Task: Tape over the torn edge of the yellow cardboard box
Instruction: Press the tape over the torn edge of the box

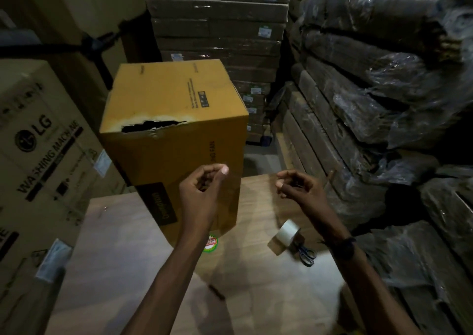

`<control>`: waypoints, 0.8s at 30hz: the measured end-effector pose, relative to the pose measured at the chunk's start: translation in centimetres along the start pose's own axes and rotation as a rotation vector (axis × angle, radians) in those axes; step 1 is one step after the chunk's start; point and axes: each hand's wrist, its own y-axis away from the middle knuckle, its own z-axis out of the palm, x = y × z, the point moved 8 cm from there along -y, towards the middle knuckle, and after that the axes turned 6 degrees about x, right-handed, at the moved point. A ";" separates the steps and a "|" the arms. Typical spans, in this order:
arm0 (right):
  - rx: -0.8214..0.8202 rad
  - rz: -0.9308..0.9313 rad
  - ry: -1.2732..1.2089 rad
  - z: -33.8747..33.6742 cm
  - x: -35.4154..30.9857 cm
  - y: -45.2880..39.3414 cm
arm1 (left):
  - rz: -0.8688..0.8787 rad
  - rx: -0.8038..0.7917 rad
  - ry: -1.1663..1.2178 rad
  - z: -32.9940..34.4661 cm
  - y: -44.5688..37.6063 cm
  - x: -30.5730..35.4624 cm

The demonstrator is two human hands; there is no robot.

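Box (176, 140), yellow, stood tilted on the tabletop (256, 296) in front of me, its torn edge (153, 125) a ragged dark gap along the upper front corner, bare of tape as far as I could see. I had both hands raised between me and the box, below the tear. My left hand (204, 186) was pinched shut, thumb against fingertips, and my right hand (297, 186) was pinched the same way; a faint clear sheen between them looked like a strip of tape (235, 191) stretched taut, though I could not be sure in that dim light. The tape roll (288, 232) lay on the tabletop beside the scissors (305, 252), below my right wrist. I judged the step in hand to be carrying a cut strip up to the tear. The next move called for lifting both hands together, centring the strip over the gap, then pressing it flat on both faces without letting it fold onto itself.
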 end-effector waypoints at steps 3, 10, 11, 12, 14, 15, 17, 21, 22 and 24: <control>-0.019 -0.038 0.006 1.2 -3.3 0.3 | 0.037 0.070 0.008 -2.0 0.2 2.5; -0.108 -0.156 -0.031 5.3 -12.3 0.8 | 0.097 0.275 -0.040 -7.5 -0.2 7.0; -0.112 -0.173 -0.044 6.0 -13.5 0.9 | 0.110 0.306 -0.048 -8.2 -0.3 7.5; -0.109 -0.191 -0.050 6.8 -14.6 1.0 | 0.121 0.336 -0.053 -8.9 -0.4 7.9; -0.099 -0.221 -0.050 8.3 -16.2 0.8 | 0.145 0.393 -0.059 -10.4 -0.8 8.8; -0.099 -0.231 -0.054 9.1 -16.8 0.7 | 0.167 0.418 -0.066 -11.1 -1.0 9.3; -0.099 -0.245 -0.074 10.5 -17.6 0.2 | 0.220 0.462 -0.102 -12.4 -1.5 10.3; -0.066 -0.248 -0.089 12.8 -19.0 -0.5 | 0.293 0.508 -0.185 -14.1 -2.6 12.1; -0.056 -0.247 -0.079 13.2 -19.2 -0.7 | 0.313 0.513 -0.225 -14.4 -2.9 12.5; -0.036 -0.244 -0.041 14.0 -19.6 -0.9 | 0.348 0.522 -0.317 -15.0 -3.5 12.9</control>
